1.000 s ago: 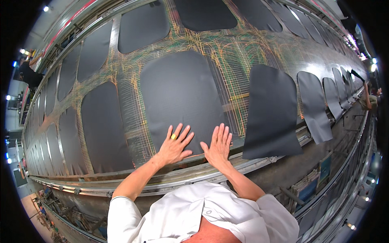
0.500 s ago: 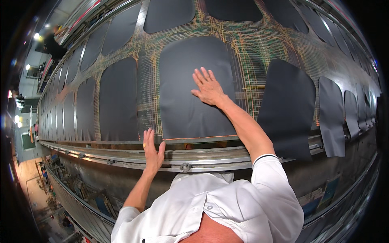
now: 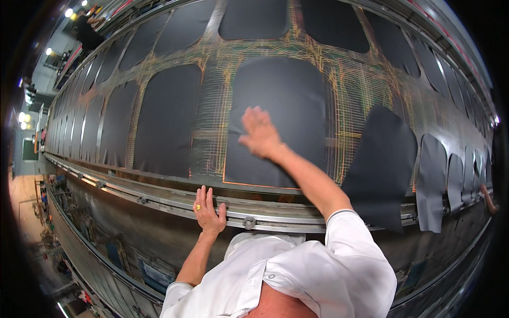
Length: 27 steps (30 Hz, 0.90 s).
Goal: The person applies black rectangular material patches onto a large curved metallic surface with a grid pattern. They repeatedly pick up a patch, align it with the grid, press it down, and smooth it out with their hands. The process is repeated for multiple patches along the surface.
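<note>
A dark grey rounded sheet piece (image 3: pixel 289 87) lies flat on the long table in front of me. My right hand (image 3: pixel 261 133), slightly blurred by motion, rests palm down on or just above its left half, fingers stretched. At the table's near edge, beside the metal rail (image 3: pixel 286 221), my left hand (image 3: pixel 210 212) is open with its thumb apart and a ring on one finger; I see nothing in it. An orange line (image 3: pixel 254 184) runs along the sheet's lower edge. To its right, another dark piece (image 3: pixel 379 169) hangs over the near edge.
Rows of similar dark pieces (image 3: pixel 167 119) cover the table on both sides and at the back. Coloured guide lines (image 3: pixel 212 127) cross the surface between them. A person (image 3: pixel 87 32) stands at the far left; another person's hand (image 3: pixel 485 192) shows at the far right.
My right hand has moved leftward and nearer across the sheet. The whole view has shifted, so the table's pieces sit differently in it. Another person's hand has appeared at far right.
</note>
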Tool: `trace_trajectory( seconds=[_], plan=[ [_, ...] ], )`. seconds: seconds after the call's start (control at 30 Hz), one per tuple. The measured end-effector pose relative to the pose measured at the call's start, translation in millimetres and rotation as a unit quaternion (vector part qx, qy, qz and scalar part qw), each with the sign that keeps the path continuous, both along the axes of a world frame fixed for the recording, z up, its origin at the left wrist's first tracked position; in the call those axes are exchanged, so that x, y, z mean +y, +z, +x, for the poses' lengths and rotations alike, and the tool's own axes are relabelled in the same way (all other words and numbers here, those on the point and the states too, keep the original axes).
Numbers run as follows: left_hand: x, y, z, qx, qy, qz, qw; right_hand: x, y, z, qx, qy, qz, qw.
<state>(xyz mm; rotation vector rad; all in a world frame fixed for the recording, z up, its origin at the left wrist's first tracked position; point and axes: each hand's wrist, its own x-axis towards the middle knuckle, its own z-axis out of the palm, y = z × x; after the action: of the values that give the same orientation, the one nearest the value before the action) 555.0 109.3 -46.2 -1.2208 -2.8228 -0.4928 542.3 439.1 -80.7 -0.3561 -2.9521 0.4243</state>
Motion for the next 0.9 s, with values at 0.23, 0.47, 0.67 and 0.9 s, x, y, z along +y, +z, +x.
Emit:
trace_trajectory(
  seconds=[0.23, 0.47, 0.67, 0.9],
  plan=[
    [-4, 5, -8, -0.001, 0.008, 0.019, 1.0, -48, 2, -37, -0.056, 0.077, 0.02, 0.995],
    [16, 8, -1, 0.003, -0.012, 0.029, 1.0, -136, -4, 60, -0.019, 0.112, -0.088, 0.99],
    [-8, -10, -14, -0.088, -0.005, 0.105, 0.991, -145, 73, 174, 0.028, -0.02, -0.375, 0.926],
    [44, 37, 29, -0.374, -0.04, 0.192, 0.906, -59, 153, 389, 0.263, -0.518, -0.227, 0.781]
  ],
)
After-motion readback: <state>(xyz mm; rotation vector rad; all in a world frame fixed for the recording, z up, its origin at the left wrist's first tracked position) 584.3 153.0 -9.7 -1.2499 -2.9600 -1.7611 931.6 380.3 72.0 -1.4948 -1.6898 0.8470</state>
